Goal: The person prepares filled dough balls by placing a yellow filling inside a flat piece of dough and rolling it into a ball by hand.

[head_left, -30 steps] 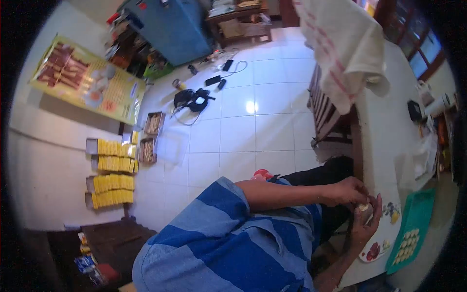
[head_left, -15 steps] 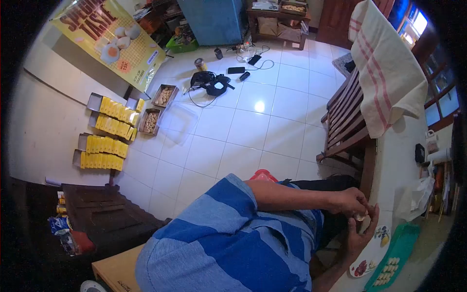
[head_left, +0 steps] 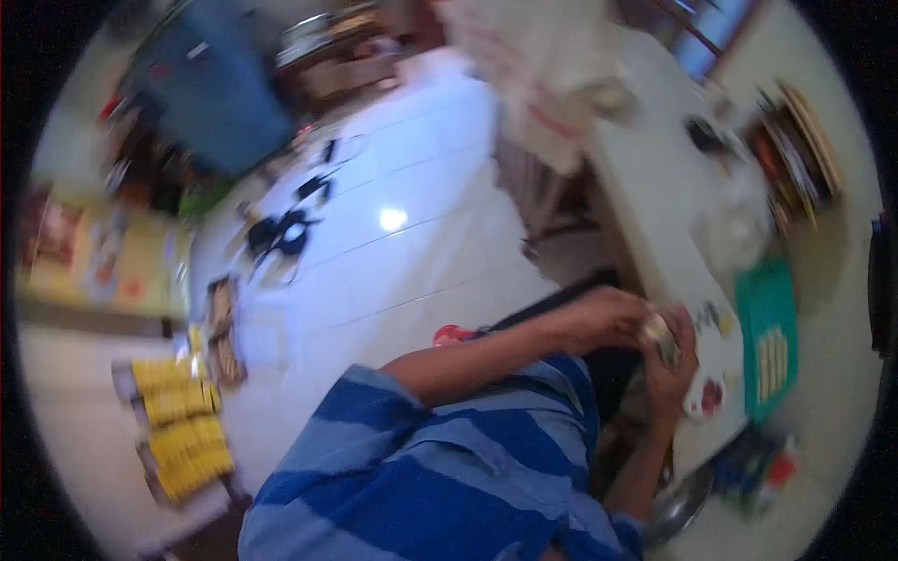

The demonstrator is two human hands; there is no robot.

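Observation:
My left hand (head_left: 608, 318) reaches in from the upper left with its fingers bent, meeting my right hand (head_left: 675, 363) in front of the table. Between them is a small pale, dough-like piece (head_left: 658, 329), cupped in the right hand's fingers. Blur hides the left fingertips, which seem to touch it. Just beyond the right hand lies a white plate (head_left: 713, 360) with a flower and fruit pattern. Beside the plate is a green tray (head_left: 765, 280) with rows of small pale pieces (head_left: 773, 363) on it.
The white table (head_left: 645, 187) holds a crumpled clear plastic bag (head_left: 739, 224) and a black object (head_left: 703, 134). A metal bowl (head_left: 685, 510) sits near my right forearm. A cloth (head_left: 533, 75) hangs over a wooden chair. Yellow packs (head_left: 182, 402) stand at the left.
My head has turned, so the room swings left and the view is blurred. Both hands remain together at the pale piece, now more plainly seen in the right hand.

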